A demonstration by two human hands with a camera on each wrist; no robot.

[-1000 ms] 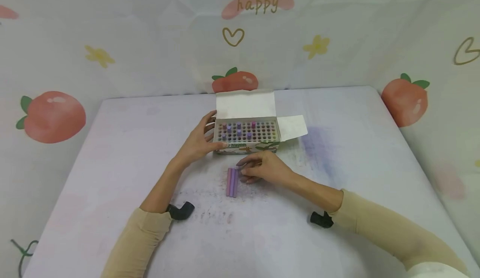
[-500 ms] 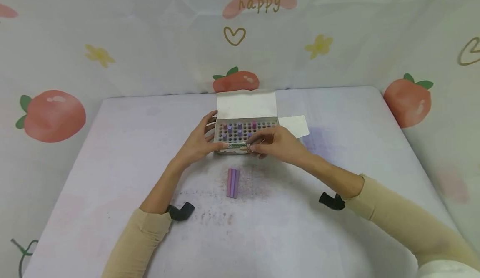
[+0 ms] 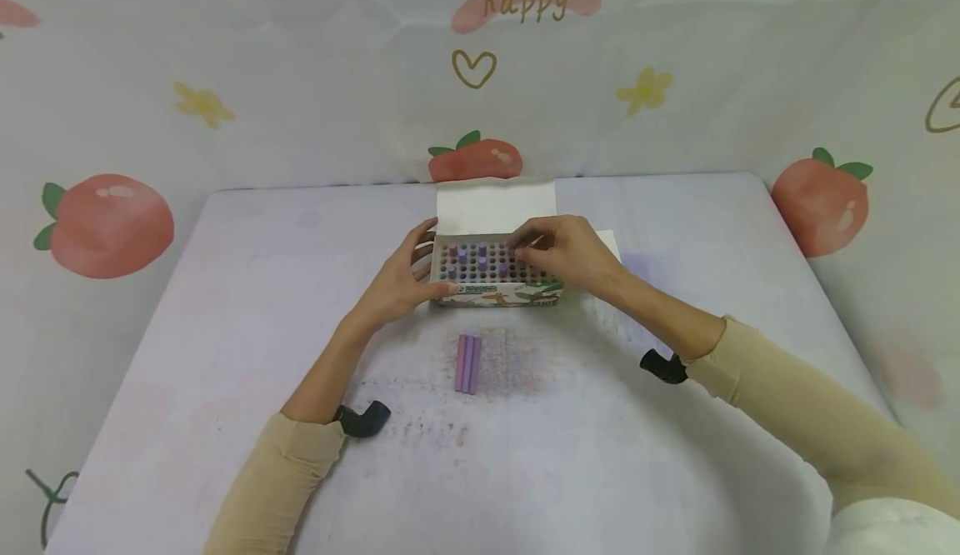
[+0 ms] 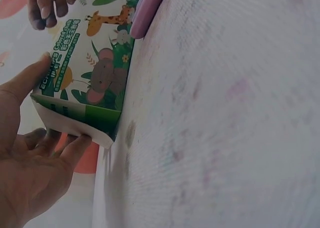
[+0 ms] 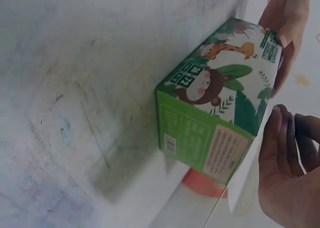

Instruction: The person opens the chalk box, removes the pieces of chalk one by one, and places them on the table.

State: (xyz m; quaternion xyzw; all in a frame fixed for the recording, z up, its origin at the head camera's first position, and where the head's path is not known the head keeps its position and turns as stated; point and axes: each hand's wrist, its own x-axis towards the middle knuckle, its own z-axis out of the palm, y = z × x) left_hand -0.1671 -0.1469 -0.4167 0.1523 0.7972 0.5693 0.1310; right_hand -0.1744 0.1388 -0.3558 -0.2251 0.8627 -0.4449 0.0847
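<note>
A chalk box (image 3: 498,295), white and green with cartoon animals, stands with its lid up and a grid of holes on top. Several purple and pink chalk sticks (image 3: 482,264) poke out of the holes. My left hand (image 3: 397,280) grips the box's left end, thumb on the front wall and fingers behind and beside it. Over the right half of the grid, my right hand (image 3: 570,251) pinches a chalk stick between thumb and forefinger; the stick is mostly hidden by the fingertips. Three loose chalk sticks (image 3: 468,364), one pink and two purple, lie side by side before the box.
The raised lid (image 3: 495,207) stands at the back of the box, and a side flap (image 3: 608,242) sticks out to the right, partly behind my right hand. Chalk smudges mark the white tabletop (image 3: 540,455). A printed cloth (image 3: 337,80) hangs behind the table.
My right hand has moved from beside the loose chalk sticks, up and right, to above the box's holes. My left hand stays on the box; the three loose sticks have not moved.
</note>
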